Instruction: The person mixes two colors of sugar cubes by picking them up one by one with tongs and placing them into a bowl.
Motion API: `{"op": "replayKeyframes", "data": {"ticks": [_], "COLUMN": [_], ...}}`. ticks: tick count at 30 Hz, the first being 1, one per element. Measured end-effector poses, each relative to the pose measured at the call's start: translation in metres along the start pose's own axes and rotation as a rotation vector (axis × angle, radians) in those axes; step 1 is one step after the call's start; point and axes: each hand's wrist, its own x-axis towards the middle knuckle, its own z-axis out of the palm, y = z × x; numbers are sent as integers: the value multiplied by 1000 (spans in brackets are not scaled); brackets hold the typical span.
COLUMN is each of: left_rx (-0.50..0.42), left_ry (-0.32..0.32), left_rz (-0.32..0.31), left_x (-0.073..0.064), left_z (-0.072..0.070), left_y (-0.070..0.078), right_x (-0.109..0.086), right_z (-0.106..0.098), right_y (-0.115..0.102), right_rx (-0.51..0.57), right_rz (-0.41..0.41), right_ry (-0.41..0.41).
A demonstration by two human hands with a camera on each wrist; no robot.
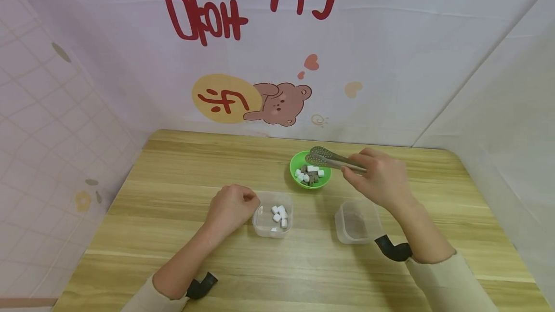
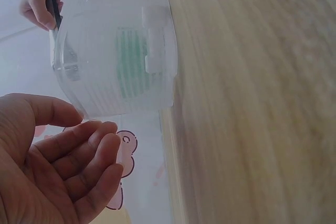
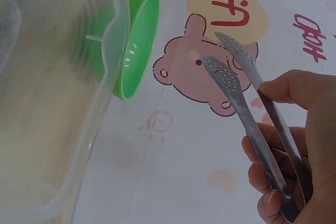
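Note:
My right hand (image 1: 381,177) grips a pair of metal tongs (image 1: 336,160) with perforated tips. The tips stand apart above a green bowl (image 1: 292,170), and nothing shows between them in the right wrist view. White cubes (image 1: 315,169) and brown-grey pieces (image 1: 311,177) lie together in that bowl. With thumb and index finger, my left hand (image 1: 230,208) pinches the left rim of a clear plastic box (image 1: 264,232); its other fingers are loosely bent in the left wrist view. Several white cubes (image 1: 279,214) sit inside this box.
A second clear plastic box (image 1: 355,225) stands on the right, below my right forearm. The wooden table (image 1: 173,167) meets a printed white cloth (image 1: 373,110) at its back edge. Black bent pieces (image 1: 393,249) sit at both wrists.

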Motion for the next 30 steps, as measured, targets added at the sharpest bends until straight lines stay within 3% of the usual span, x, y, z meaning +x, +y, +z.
{"op": "replayKeyframes", "data": {"ticks": [8,15,30], "left_rx": [-3,-5,10], "left_ry": [-2,-4,0], "left_rz": [3,5,-3], "left_x": [0,-1,0], "left_z": [0,0,0], "left_y": [-1,0,0], "right_x": [1,5,12], "right_z": [-3,-3,0], "right_y": [-6,-18,-46], "right_rx": [5,47,78], "right_rz": [-2,-69,-192], "right_ry": [18,3,-146]}}
